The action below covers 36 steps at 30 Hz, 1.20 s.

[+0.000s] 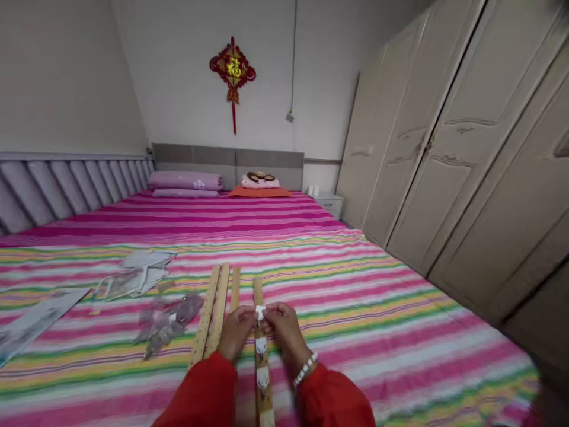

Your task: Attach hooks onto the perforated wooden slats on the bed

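Observation:
A narrow wooden strip (258, 289) lies lengthwise on the striped bedspread in front of me. Several white pieces that look like small hooks sit along it, among them a nearer white piece (263, 378) and another white piece (261, 346). At the farthest white hook (260, 311), my left hand (237, 331) pinches its left side with closed fingers. My right hand (284, 330), a white beaded bracelet on its wrist, pinches the same hook from the right. The hook's lower part is partly hidden by my fingers.
Left of my hands lie wooden strips with holes (207, 317). Farther left are clear plastic bags (171, 320) with small contents, flat packets (133, 279) and a printed sheet (38, 320). Folded bedding (184, 181) rests at the headboard; a wardrobe (444, 148) stands right.

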Motion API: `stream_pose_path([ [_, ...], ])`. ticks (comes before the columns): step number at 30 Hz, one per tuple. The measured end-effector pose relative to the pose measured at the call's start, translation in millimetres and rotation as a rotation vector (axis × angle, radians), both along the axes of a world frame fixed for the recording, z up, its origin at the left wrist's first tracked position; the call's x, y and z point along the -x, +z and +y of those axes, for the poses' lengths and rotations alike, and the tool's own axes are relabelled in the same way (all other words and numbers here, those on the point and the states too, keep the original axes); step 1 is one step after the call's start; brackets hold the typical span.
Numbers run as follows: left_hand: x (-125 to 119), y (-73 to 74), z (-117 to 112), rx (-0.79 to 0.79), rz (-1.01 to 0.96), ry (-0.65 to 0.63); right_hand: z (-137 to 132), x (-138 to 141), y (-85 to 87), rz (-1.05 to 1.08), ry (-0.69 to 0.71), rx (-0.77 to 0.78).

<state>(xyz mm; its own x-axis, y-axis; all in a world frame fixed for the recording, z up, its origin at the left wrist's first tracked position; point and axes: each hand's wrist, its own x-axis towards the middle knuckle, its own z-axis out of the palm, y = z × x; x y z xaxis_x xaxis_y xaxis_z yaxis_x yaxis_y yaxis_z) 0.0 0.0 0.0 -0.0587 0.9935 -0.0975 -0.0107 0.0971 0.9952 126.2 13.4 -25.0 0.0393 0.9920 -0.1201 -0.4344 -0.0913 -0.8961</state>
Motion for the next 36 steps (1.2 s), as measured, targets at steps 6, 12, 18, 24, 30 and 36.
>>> stream_pose_path([
  [6,-1.6,-19.3,10.4,0.020,0.081,0.027,3.2,-1.5,-11.2,-0.077,0.013,0.051],
  [12,1.6,-23.3,16.1,-0.019,0.341,0.035,9.9,4.6,-13.6,-0.141,-0.025,0.124],
  [18,0.3,-21.8,16.6,0.019,0.478,0.038,12.0,9.0,-12.5,-0.177,-0.044,0.176],
  [24,-4.8,-18.2,14.3,0.036,0.537,0.077,12.5,9.2,-13.1,-0.208,-0.042,0.205],
  [30,-9.3,-10.5,11.3,0.072,0.517,0.101,13.6,10.0,-10.0,-0.206,-0.031,0.225],
  [36,-10.0,-9.4,9.4,0.044,0.520,0.087,14.8,10.2,-13.8,-0.209,-0.038,0.246],
])
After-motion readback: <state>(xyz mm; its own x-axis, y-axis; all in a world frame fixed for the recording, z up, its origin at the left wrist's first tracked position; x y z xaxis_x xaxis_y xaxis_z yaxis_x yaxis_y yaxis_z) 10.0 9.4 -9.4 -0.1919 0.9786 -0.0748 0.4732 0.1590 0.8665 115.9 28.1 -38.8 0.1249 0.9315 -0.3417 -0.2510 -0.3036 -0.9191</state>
